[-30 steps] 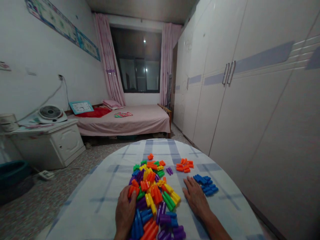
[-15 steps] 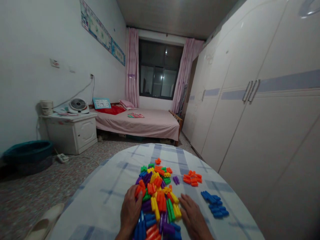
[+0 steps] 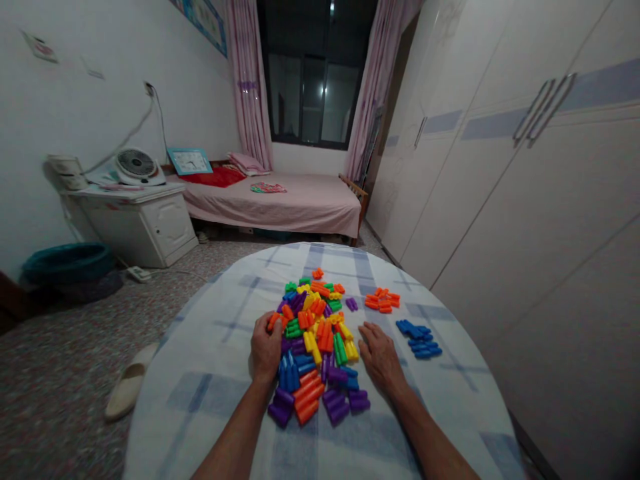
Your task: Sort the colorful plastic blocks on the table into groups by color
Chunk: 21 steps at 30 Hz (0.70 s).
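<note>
A pile of tube-shaped plastic building blocks (image 3: pixel 311 341) in orange, yellow, green, blue and purple lies in the middle of the round table. At the pile's left edge is my left hand (image 3: pixel 266 347), its fingers curled round an orange building block (image 3: pixel 273 321); the fingertips are partly hidden. My right hand (image 3: pixel 380 353) rests palm down just right of the pile, fingers stretched out and holding nothing. Right of it lie a group of blue blocks (image 3: pixel 420 339) and, farther back, a group of orange blocks (image 3: pixel 383 300). A lone purple block (image 3: pixel 351 304) sits between the pile and the orange group.
A white and blue checked cloth (image 3: pixel 210 400) covers the table. Beyond stands a bed (image 3: pixel 310 200) under a window. White wardrobes (image 3: pixel 500 253) line the right side. On the left are a cabinet (image 3: pixel 170 227) with a fan, a teal tub (image 3: pixel 67 263) and a slipper (image 3: pixel 129 387).
The view has tilted down, so the table shows higher up and more of both forearms appears. My left fingers have closed in on the orange block. My right hand stays beside the pile.
</note>
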### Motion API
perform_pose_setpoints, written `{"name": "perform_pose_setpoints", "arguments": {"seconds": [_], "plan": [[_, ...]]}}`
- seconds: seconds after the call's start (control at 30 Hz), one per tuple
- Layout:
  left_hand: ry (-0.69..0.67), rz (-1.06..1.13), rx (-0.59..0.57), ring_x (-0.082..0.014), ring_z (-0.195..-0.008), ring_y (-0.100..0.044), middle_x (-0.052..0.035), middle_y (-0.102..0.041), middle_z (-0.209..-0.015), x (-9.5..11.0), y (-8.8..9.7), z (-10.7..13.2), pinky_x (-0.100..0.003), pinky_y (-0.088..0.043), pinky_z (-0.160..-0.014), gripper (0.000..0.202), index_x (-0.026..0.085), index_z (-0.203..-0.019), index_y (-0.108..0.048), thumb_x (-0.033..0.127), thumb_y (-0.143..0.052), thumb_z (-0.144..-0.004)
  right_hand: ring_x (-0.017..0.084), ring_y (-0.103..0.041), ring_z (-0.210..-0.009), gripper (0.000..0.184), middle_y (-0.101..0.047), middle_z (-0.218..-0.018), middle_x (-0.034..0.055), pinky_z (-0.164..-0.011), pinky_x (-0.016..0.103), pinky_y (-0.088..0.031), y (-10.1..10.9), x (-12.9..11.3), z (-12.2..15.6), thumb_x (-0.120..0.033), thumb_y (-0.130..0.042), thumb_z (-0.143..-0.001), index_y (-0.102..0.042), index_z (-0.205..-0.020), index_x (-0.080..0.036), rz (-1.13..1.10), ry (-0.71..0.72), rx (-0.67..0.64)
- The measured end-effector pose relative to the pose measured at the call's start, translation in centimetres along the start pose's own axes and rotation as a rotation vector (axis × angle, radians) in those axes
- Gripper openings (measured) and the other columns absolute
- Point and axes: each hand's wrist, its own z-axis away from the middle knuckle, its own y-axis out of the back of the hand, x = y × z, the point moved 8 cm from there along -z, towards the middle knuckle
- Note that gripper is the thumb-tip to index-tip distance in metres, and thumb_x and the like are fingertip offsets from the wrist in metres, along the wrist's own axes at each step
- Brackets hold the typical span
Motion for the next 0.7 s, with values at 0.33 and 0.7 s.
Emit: {"name": "perform_pose_setpoints", "arguments": {"seconds": [0.33, 0.7], "plan": [[-0.118, -0.207, -0.055, -0.0224, -0.107, -0.053, -0.0096, -0.058, -0.111, 1.1, -0.7, 0.5, -0.037, -0.041, -0.099, 0.028, 0.018, -0.103, -0.057, 0.024, -0.045, -0.079, 0.021, -0.054, -0.11, 0.032, -0.061, -0.116, 0.0095, -0.096, 0.037, -0.042, 2.2, -2.5, 0.6, -0.032, -0.041, -0.09, -0.059, -0.114, -0.019, -0.219, 0.142, 0.019], [-0.118, -0.219, -0.078, -0.0208, -0.105, -0.054, -0.0061, -0.06, -0.108, 1.7, -0.8, 0.8, -0.036, -0.042, -0.097, 0.025, 0.02, -0.101, -0.057, 0.023, -0.044, -0.08, 0.029, -0.027, -0.135, 0.059, -0.034, -0.147, 0.0101, -0.105, 0.048, -0.028, 0.1, -7.6, -1.1, -0.044, -0.051, -0.083, -0.042, -0.138, -0.023, -0.041, 0.409, -0.104]]}}
